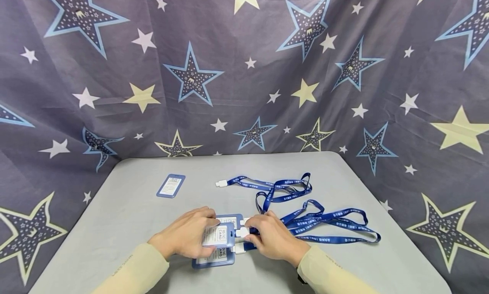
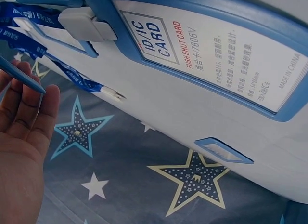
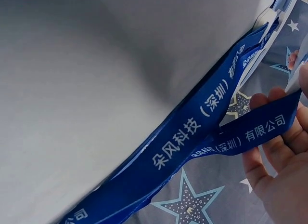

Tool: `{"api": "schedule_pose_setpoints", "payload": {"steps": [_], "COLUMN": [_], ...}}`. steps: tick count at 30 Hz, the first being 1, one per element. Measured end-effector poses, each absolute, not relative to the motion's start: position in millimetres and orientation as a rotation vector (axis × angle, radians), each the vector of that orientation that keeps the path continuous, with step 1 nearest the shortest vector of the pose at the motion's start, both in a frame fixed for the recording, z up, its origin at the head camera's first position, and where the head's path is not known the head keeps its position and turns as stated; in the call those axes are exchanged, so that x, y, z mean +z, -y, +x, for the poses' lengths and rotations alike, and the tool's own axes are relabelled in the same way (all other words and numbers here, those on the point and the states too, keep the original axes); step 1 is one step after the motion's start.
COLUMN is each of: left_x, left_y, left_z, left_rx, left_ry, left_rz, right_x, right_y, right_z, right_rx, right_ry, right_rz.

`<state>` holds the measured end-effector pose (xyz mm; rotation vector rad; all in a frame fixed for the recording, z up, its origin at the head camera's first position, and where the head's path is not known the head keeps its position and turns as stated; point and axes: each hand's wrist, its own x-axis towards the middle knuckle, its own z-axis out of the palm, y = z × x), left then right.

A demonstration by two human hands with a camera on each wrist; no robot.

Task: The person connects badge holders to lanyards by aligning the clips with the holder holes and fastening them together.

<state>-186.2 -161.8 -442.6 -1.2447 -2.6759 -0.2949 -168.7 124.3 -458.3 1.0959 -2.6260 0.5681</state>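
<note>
My left hand (image 1: 189, 233) grips a blue-framed card holder (image 1: 220, 234) by its sides; in the left wrist view that holder (image 2: 21, 74) shows edge-on. The white clip (image 1: 242, 232) of a blue lanyard is pinched by my right hand (image 1: 273, 236), right at the slotted end of the holder. The lanyard's printed strap (image 3: 264, 125) runs across the right fingers. Beneath the held holder, a nearer card holder (image 1: 214, 264) lies on the table with a white clip (image 1: 239, 248) at its end. Another card holder (image 1: 234, 218) lies just behind, partly covered.
A separate card holder (image 1: 171, 186) lies at the back left of the grey table (image 1: 130, 204). Behind my right hand a lanyard (image 1: 290, 185) lies loosely looped, its white clip (image 1: 221, 183) pointing left. More straps (image 1: 336, 228) spread to the right. A star-patterned curtain (image 1: 244, 73) surrounds the table.
</note>
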Motion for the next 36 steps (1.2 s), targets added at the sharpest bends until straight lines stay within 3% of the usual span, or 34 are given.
{"api": "schedule_pose_setpoints", "payload": {"steps": [36], "left_x": [-440.5], "left_y": [157.2], "left_z": [-186.4], "left_rx": [-0.321], "left_ry": [2.712], "left_rz": [-1.253], "right_x": [-457.5], "right_y": [-122.0], "right_z": [-168.0], "right_rx": [0.598], "right_ry": [2.612], "right_rz": [1.127]}}
